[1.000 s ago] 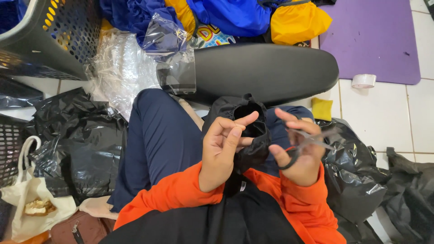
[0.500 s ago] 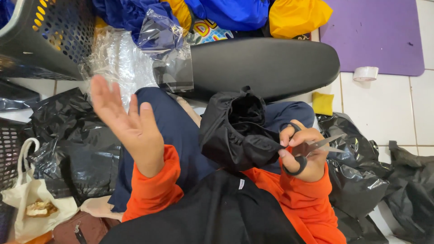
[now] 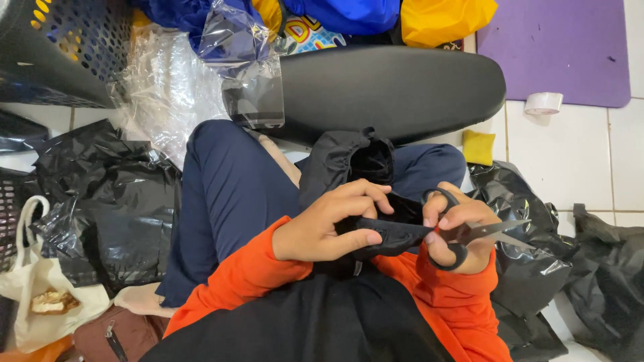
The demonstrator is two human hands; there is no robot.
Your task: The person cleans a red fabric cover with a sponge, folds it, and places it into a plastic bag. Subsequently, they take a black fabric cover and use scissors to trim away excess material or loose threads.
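The left hand [image 3: 322, 231] pinches a fold of the black garment [image 3: 355, 201] lying on the lap, fingers clamped on the cloth. The right hand [image 3: 453, 231] grips black-handled scissors [image 3: 469, 234], fingers closed through the loops, blades slightly apart and pointing away from the cloth; no cut shows yet. Around lie white floor tiles [image 3: 570, 161], a purple mat [image 3: 557, 47], black plastic bags [image 3: 100, 201], a dark basket [image 3: 60, 47].

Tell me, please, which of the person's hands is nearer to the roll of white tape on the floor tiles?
Right. The right hand, holding the scissors, sits below and left of the white tape roll; the left hand, gripping the black fabric, lies farther left.
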